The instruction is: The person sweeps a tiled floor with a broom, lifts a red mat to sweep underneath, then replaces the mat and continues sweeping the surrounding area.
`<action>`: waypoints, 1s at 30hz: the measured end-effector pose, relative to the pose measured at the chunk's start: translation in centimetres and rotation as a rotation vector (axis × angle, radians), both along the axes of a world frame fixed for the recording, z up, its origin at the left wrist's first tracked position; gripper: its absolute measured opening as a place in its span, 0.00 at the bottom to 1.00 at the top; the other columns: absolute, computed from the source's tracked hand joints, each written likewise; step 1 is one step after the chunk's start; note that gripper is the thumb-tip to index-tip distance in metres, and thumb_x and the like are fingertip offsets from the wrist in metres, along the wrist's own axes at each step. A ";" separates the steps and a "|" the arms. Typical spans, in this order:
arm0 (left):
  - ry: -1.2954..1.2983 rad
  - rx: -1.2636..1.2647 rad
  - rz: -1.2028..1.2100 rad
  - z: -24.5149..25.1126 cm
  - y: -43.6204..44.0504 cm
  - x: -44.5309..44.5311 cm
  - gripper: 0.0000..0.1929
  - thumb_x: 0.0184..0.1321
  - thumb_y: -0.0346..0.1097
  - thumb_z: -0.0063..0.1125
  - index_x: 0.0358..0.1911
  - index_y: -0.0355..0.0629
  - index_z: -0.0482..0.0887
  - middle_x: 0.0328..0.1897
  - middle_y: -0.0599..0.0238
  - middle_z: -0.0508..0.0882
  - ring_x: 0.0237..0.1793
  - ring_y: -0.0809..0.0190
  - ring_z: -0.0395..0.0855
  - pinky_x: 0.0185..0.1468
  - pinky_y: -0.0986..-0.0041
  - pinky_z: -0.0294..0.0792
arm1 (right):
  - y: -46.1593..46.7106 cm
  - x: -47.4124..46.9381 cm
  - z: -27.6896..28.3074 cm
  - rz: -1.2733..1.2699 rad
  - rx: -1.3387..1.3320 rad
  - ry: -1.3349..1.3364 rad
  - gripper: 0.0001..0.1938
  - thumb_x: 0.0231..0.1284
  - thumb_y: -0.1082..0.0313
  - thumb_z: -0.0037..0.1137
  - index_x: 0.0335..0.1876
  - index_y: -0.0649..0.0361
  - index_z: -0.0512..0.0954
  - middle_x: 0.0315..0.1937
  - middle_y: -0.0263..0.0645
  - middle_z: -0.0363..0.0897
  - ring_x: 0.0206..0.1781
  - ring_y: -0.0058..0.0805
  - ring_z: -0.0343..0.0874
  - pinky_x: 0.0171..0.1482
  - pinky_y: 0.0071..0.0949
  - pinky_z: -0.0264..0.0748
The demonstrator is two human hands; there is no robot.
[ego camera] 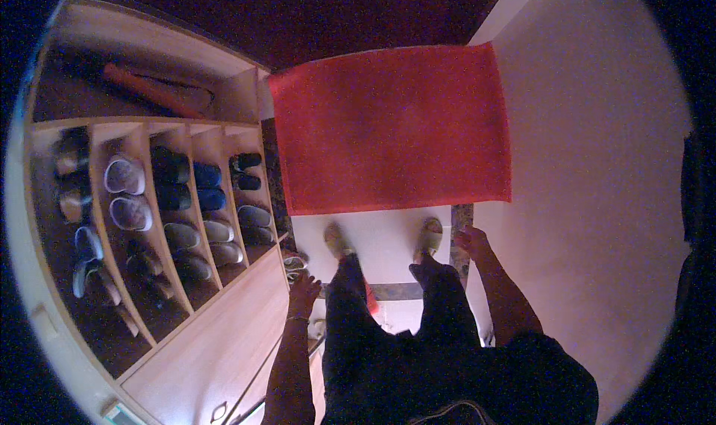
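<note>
My left hand (305,292) hangs with its fingers apart and holds nothing, beside the shoe cabinet and just below a pair of shoes (295,264) on the floor. My right hand (471,240) is at the right, near the dark floor border by the pale wall; its fingers look bent, and whether they are closed is unclear. Between the hands are my feet in slippers (337,240), standing apart on pale tiles. A red mat (391,128) lies on the floor in front of them.
An open wooden shoe cabinet (184,313) stands at the left, with several pairs of shoes (127,176) in upright compartments. Its upper shelf holds a long red object (151,92). A pale wall (587,145) runs along the right. The area beyond the mat is dark.
</note>
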State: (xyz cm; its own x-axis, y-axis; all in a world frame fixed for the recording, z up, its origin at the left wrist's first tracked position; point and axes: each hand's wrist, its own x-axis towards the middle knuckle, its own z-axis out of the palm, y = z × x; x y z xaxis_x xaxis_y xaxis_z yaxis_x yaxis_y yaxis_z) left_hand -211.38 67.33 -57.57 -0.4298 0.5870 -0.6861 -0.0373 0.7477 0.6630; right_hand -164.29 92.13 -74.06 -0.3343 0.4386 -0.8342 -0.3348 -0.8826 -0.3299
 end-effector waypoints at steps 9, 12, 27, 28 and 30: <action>-0.492 -0.141 0.999 -22.3 5.1 -6.0 0.27 0.59 0.46 0.52 0.60 0.45 0.62 0.64 0.56 0.62 0.61 0.45 0.63 0.62 0.54 0.61 | -3.4 -5.7 -18.7 -0.238 -0.115 -0.032 0.19 0.58 0.55 0.54 0.50 0.55 0.67 0.34 0.42 0.74 0.38 0.37 0.76 0.42 0.36 0.76; -0.722 -0.130 1.279 -28.8 6.8 -8.0 0.28 0.61 0.48 0.49 0.62 0.45 0.60 0.66 0.58 0.60 0.65 0.45 0.56 0.64 0.54 0.57 | -4.5 -6.3 -26.3 -0.248 -0.081 -0.078 0.22 0.58 0.50 0.50 0.49 0.60 0.66 0.34 0.47 0.75 0.38 0.42 0.75 0.39 0.39 0.73; -0.610 -0.150 1.469 -47.9 7.0 -9.7 0.32 0.53 0.48 0.56 0.61 0.58 0.58 0.68 0.61 0.51 0.67 0.45 0.51 0.63 0.46 0.52 | -4.7 -8.3 -36.5 -0.463 -0.241 0.141 0.23 0.55 0.45 0.51 0.45 0.59 0.70 0.30 0.36 0.76 0.27 0.33 0.73 0.31 0.32 0.72; -0.628 -0.142 1.476 -48.0 6.5 -9.8 0.29 0.52 0.49 0.56 0.58 0.56 0.61 0.65 0.62 0.55 0.65 0.46 0.53 0.64 0.47 0.51 | -5.0 -8.7 -36.1 -0.536 -0.277 -0.137 0.23 0.55 0.46 0.52 0.44 0.59 0.71 0.29 0.36 0.76 0.26 0.31 0.72 0.28 0.31 0.71; -0.657 -0.146 1.418 -48.2 5.6 -10.1 0.27 0.51 0.50 0.56 0.55 0.55 0.64 0.64 0.64 0.56 0.64 0.47 0.55 0.63 0.49 0.52 | -5.5 -9.2 -35.5 -0.821 -0.334 -0.263 0.21 0.57 0.52 0.50 0.51 0.58 0.69 0.39 0.39 0.75 0.36 0.31 0.73 0.36 0.29 0.74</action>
